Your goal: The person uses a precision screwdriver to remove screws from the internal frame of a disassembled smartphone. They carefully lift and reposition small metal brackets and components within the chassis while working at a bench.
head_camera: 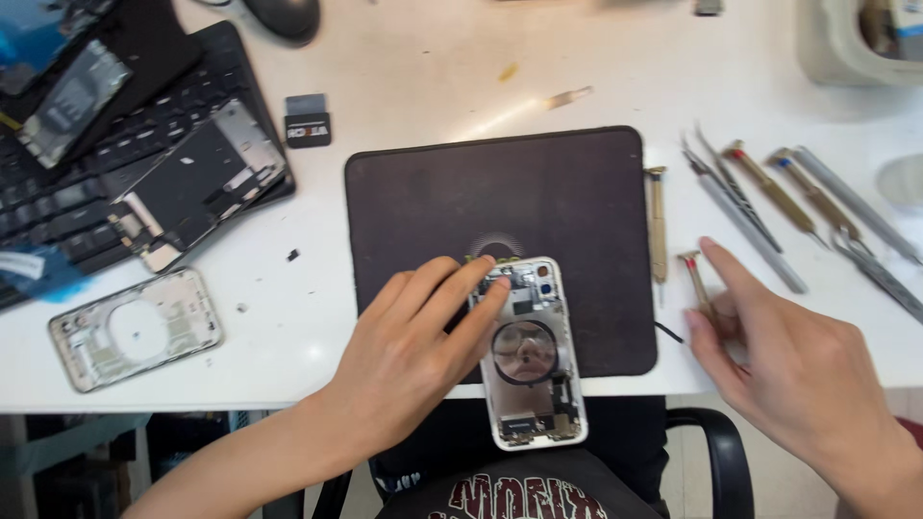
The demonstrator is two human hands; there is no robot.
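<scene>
An opened phone housing (532, 358) with a round coil and small boards inside lies on the front edge of a dark mat (500, 202), overhanging the table edge. My left hand (413, 351) rests flat on its left side, fingertips on its upper left corner. My right hand (779, 360) is at the right of the mat, thumb and fingers closing around a small red-tipped screwdriver (694, 279) lying on the white table. Whether it is lifted I cannot tell.
Several screwdrivers and tweezers (798, 207) lie at the right, another screwdriver (658, 226) beside the mat. A second bare phone frame (135, 329) lies front left. A keyboard (115, 163) with phone parts on it fills the back left. A black chair (716, 452) is below.
</scene>
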